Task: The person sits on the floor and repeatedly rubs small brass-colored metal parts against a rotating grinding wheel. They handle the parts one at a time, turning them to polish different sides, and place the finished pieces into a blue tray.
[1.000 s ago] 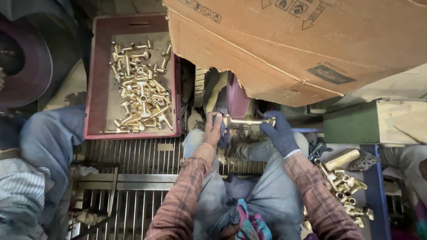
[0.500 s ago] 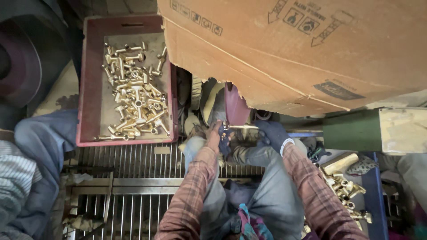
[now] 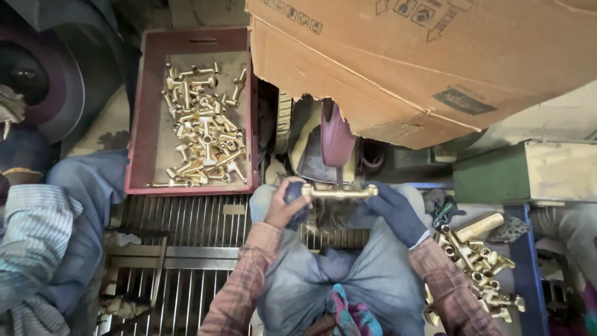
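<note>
Left hand [image 3: 285,205] and gloved right hand [image 3: 393,208] clamping brass fitting [image 3: 339,193] against maroon polishing wheel [image 3: 334,137], red crate [image 3: 142,149] of brass parts [image 3: 202,134] sitting far left, metal grating [image 3: 180,249] lying underfoot, cardboard box [image 3: 423,56] overhanging.

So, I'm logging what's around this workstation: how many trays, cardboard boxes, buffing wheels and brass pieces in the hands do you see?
Red tray: 1
Cardboard box: 1
Buffing wheel: 1
Brass piece held in left hand and gloved right hand: 1
Total: 4
</note>
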